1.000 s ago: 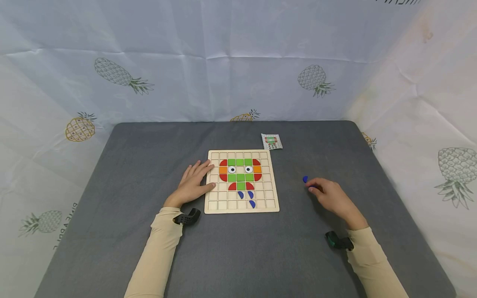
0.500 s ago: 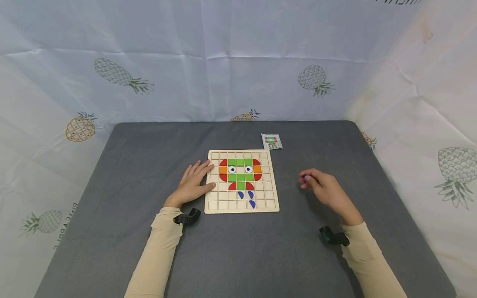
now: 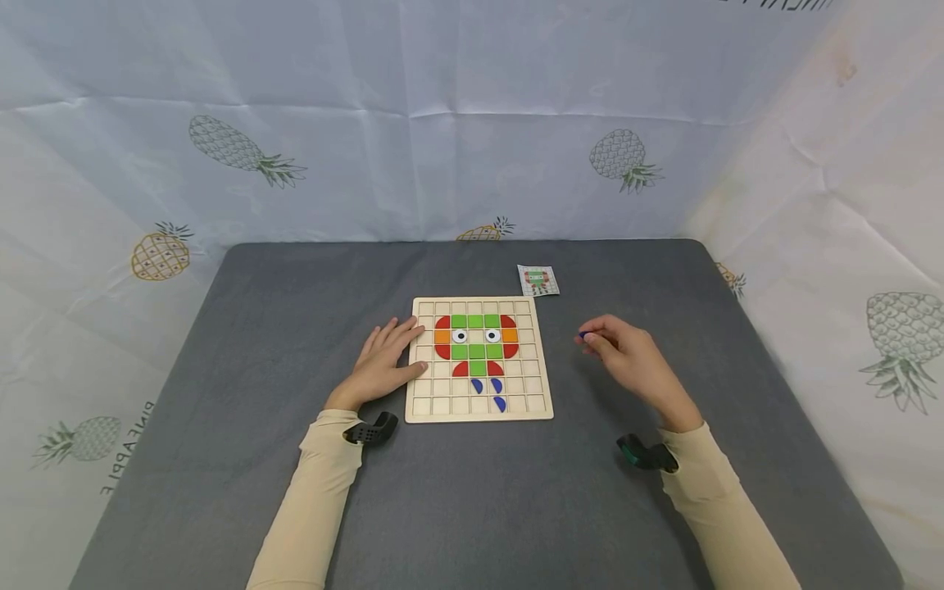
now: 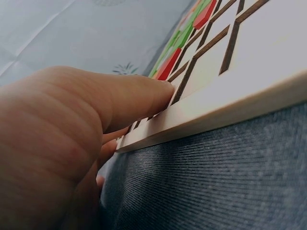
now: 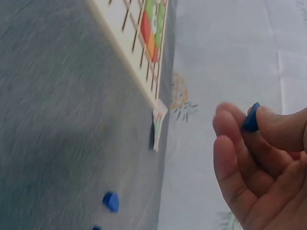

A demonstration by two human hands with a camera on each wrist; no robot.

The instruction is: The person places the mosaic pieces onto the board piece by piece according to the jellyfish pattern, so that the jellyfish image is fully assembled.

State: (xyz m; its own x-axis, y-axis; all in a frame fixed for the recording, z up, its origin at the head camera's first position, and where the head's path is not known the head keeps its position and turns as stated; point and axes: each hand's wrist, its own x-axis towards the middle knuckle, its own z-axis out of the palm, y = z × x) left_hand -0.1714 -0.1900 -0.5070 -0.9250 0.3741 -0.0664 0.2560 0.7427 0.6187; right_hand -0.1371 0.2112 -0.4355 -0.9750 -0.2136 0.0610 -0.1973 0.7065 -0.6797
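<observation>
A wooden grid board [image 3: 541, 401] lies on the grey table, with red, green and orange tiles, two eye tiles and several blue pieces [image 3: 499, 405] set in its squares. My left hand [image 3: 379, 365] rests spread over the board's left edge; the left wrist view shows its thumb [image 4: 144, 96] pressing on the wooden rim. Off to the right of the board, my right hand [image 3: 627, 356] is raised above the table. Its thumb and index finger pinch a small blue half-round piece [image 5: 252, 117]; the other fingers are loosely bent.
Behind the board's far right corner lies a small printed card [image 3: 538, 280] with a matching coloured figure. In the right wrist view, another blue piece [image 5: 111, 201] sits on the table, with part of one more at the frame's bottom edge. A pineapple-print cloth [image 3: 442, 164] hangs behind.
My right hand has picked up a blue piece from the table and moved left and away from me, toward the board. My left hand has stayed in place on the board.
</observation>
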